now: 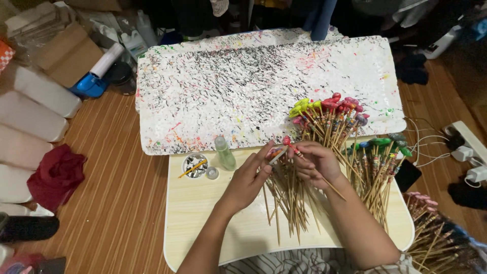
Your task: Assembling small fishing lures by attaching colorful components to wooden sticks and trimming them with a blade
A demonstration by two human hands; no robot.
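While pinched in right hand [317, 163] fingers above the small table [203, 203], red-tipped bamboo stick [293, 147] steadied by left hand [248, 177] fingertips, closed lightly. Looks light, thin, snappable; best gripped mid-shaft, clear of painted head. Loose sticks [286, 203] heaped beneath.

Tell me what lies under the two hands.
Bare wooden sticks lie heaped on the pale table beneath the left hand and right hand; the sticks' upper ends are covered.

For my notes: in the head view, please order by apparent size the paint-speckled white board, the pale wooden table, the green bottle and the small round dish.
1. Paint-speckled white board
2. Pale wooden table
3. Green bottle
4. Small round dish; close to the bottle in size, so this order is unsure.
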